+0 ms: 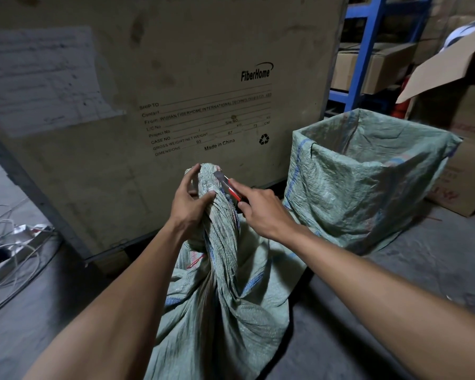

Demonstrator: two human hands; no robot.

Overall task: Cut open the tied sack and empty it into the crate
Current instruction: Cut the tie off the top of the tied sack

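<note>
Sack (pixel 225 292) of green woven plastic stands on the floor at 6 o'clock from the middle of the view, its neck gathered and twisted up toward the centre. The left hand (pixel 188 207) has its grip wrapped tight around that neck, thumb and fingers pressed into the bunched cloth. The right hand (pixel 261 212), just to the 3 o'clock side, pinches a red utility knife (pixel 229 186), its bare blade laid against the top of the neck.

Risk, as I judge it: the blade sits very near the left fingers, so a slip, or the tie giving way suddenly, could drive the edge into that hand. Cutting too low might slit the cloth and spill the contents onto the floor. What the sack holds is hidden.

Farther off, at about 2 o'clock, a second green woven bag (pixel 367 171) stands open like a bin liner. Its visible inside looks empty, though its bottom is out of sight.

Behind both, from 10 to 12 o'clock, rises a large wooden crate (pixel 176 78) marked FiberHome, whose top lies beyond the frame, so what it holds cannot be told.
</note>
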